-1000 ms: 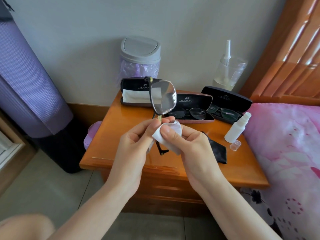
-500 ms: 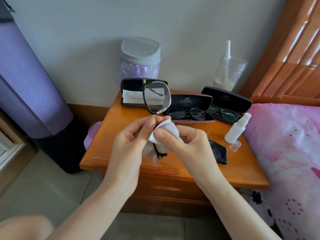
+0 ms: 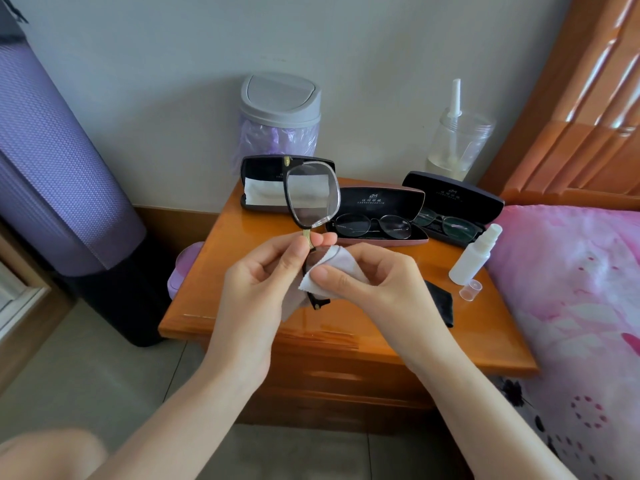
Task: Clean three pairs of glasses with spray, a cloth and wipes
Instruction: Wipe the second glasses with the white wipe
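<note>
My left grip [image 3: 256, 289] pinched the glasses [image 3: 311, 194] upright above the worktop [image 3: 221, 258]; my right grip [image 3: 377, 285] clamped the cloth [image 3: 334, 265] against them.

left hand [image 3: 263, 282] pinches upright glasses [image 3: 310, 194] — right hand [image 3: 377, 282] holds white cloth [image 3: 329, 271] against them.

Person, one: left hand [image 3: 263, 282] and right hand [image 3: 377, 282], both bare, slim fingers with short rounded fingernails; bare forearms [image 3: 194, 410] up to the frame edge; bare knee [image 3: 45, 452], lower left corner.
</note>
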